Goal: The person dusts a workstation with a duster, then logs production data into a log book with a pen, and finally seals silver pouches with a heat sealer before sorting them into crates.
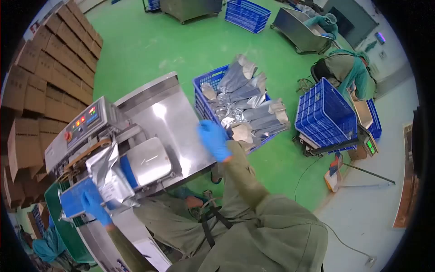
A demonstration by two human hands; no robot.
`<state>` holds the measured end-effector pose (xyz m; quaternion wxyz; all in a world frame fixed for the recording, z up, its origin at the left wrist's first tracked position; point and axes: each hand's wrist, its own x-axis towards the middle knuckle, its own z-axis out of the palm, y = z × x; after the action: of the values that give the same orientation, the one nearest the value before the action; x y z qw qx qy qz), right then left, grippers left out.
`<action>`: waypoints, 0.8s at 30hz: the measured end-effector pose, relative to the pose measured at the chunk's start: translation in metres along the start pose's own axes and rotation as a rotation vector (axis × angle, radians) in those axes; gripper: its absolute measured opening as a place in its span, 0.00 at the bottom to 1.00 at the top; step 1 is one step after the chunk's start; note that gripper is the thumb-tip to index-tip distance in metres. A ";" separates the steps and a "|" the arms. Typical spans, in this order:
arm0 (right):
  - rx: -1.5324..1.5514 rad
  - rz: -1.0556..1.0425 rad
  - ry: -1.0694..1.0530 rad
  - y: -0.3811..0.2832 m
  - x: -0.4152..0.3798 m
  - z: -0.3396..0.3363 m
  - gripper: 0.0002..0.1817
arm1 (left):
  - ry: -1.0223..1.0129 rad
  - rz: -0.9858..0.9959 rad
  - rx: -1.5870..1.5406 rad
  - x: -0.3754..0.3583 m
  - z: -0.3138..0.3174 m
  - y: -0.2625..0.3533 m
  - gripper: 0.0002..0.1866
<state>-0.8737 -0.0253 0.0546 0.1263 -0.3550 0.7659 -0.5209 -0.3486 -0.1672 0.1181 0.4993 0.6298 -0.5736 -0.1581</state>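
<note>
My left hand, in a blue glove, lies over the blue conveyor belt of a sealing machine, fingers stretched out beside a silver foil bag. The bag lies across the belt with its upper edge at the machine's sealing side. My right hand, also in a blue glove, is over the right edge of the steel worktop, with its fingers extended and nothing visible in them. Close beside it, a blue crate holds several filled silver foil bags with pale ends.
Stacked cardboard boxes line the left. At right stand a blue crate on a scale and a bent-over person. Another person leans over a steel cart farther back. A green bin sits below the belt's end.
</note>
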 end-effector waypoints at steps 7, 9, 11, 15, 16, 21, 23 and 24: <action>-0.633 0.127 -0.570 0.196 -0.002 -0.108 0.28 | 0.183 -0.006 0.122 -0.130 0.000 0.064 0.15; -0.582 0.060 -0.430 0.222 0.011 -0.099 0.23 | 0.209 0.078 0.117 -0.144 0.009 0.081 0.14; -0.597 0.082 -0.253 0.224 0.032 -0.099 0.20 | 0.257 0.156 0.064 -0.158 0.021 0.109 0.13; -0.616 -0.125 -0.125 0.171 0.076 -0.137 0.18 | 0.089 0.100 -0.079 -0.198 0.033 0.157 0.11; -0.652 -0.198 -0.074 0.160 0.087 -0.139 0.18 | 0.014 0.162 -0.099 -0.206 0.041 0.163 0.12; -0.373 -0.544 -0.252 -0.085 0.086 -0.160 0.14 | -0.504 0.364 -0.227 -0.222 0.108 0.246 0.17; -0.407 -0.677 -0.359 -0.186 0.067 -0.161 0.15 | -0.500 0.494 -0.214 -0.212 0.140 0.289 0.29; -0.391 -0.707 -0.421 -0.230 0.054 -0.158 0.14 | -0.423 0.533 -0.228 -0.205 0.155 0.310 0.32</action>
<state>-0.9071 0.0029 0.3354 0.0242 -0.7100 0.6394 -0.2941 -0.7029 -0.0075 0.2229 0.4601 0.3517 -0.7871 -0.2122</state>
